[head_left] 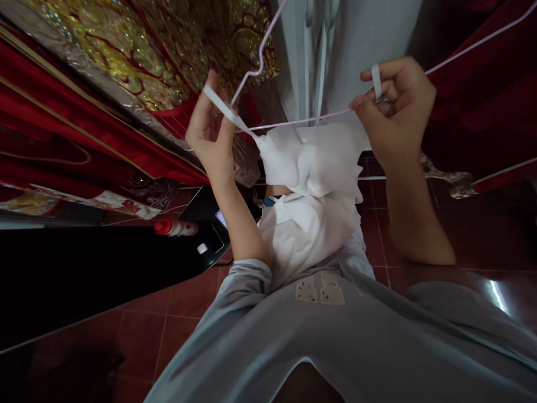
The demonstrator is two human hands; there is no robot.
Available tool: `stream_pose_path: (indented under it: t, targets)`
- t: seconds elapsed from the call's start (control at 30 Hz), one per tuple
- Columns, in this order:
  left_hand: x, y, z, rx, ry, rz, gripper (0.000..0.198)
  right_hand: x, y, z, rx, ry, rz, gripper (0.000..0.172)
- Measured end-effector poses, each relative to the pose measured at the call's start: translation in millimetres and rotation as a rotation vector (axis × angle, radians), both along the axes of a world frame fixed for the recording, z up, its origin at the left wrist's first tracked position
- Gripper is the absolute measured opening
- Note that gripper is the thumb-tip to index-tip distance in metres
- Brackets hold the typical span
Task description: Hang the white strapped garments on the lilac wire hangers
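Note:
A thin pale-pink wire hanger (pixel 297 120) runs between my two hands. Below it hangs a white garment (pixel 310 154) with thin straps, its lower part bunched against my lap. My left hand (pixel 212 129) grips the hanger's left corner, and one white strap (pixel 224 105) stretches from its raised finger down to the garment. My right hand (pixel 398 109) pinches the hanger's wire between thumb and fingers. Round its index finger goes a white strap loop (pixel 376 81). Part of the hanger is hidden behind both hands.
Gold-sequinned red clothing (pixel 168 50) hangs at the upper left, dark red fabric (pixel 482 123) at the right. A black table (pixel 104 268) at the left bears a red-capped bottle (pixel 176 227), a small white case (pixel 202 248) and a phone (pixel 213 238). Red tiles (pixel 184 302) cover the floor.

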State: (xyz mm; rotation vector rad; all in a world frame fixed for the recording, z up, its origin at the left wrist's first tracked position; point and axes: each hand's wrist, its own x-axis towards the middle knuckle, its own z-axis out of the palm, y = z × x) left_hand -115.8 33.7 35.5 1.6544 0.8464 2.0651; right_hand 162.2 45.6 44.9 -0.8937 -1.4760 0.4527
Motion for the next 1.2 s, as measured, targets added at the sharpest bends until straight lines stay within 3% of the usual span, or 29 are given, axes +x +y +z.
stream_pose_path:
  t: [0.17, 0.27, 0.37, 0.47, 0.53, 0.6, 0.73, 0.87, 1.03, 1.2]
  targets:
    - [7.2, 16.5, 31.2, -0.168, 0.230, -0.188, 0.036, 0.2, 4.1, -2.5, -0.010, -0.032, -0.017, 0.026]
    - [12.0, 26.1, 37.5, -0.230, 0.310, -0.144, 0.022, -3.4, 3.5, -5.4, 0.006, -0.032, -0.029, 0.026]
    - [11.1, 33.4, 40.4, -0.190, 0.341, -0.064, 0.008, -5.8, 1.1, -8.0, 0.009, -0.029, -0.041, 0.027]
    - [5.7, 37.2, 43.1, -0.175, 0.406, -0.071, 0.012, -6.8, -0.2, -9.2, 0.016, -0.020, -0.049, 0.027]
    - [2.5, 37.4, 39.9, -0.198, 0.381, -0.076, 0.013, -8.1, 0.5, -9.5, -0.005, -0.018, -0.063, 0.028]
    - [2.0, 35.7, 28.5, -0.229, 0.234, -0.090, 0.007, -11.1, 1.8, -10.4, -0.025, -0.003, -0.089, 0.028]
    - [17.2, 27.3, -13.8, -0.377, -0.306, -0.094, 0.012, -24.3, 1.0, -15.7, 0.004, 0.051, -0.136, 0.024]
    - [49.4, 13.9, -43.2, -0.411, -0.500, -0.117, 0.033, -38.9, -6.8, -22.4, -0.009, 0.041, -0.161, 0.019]
    - [63.1, 1.0, -35.7, -0.261, -0.555, -0.144, 0.017, -42.7, -8.7, -23.4, 0.002, 0.061, -0.167, 0.018]
    - [43.3, -0.7, -19.9, -0.202, -0.478, -0.095, 0.020, -35.3, -2.2, -16.5, 0.016, 0.138, 0.038, 0.022]
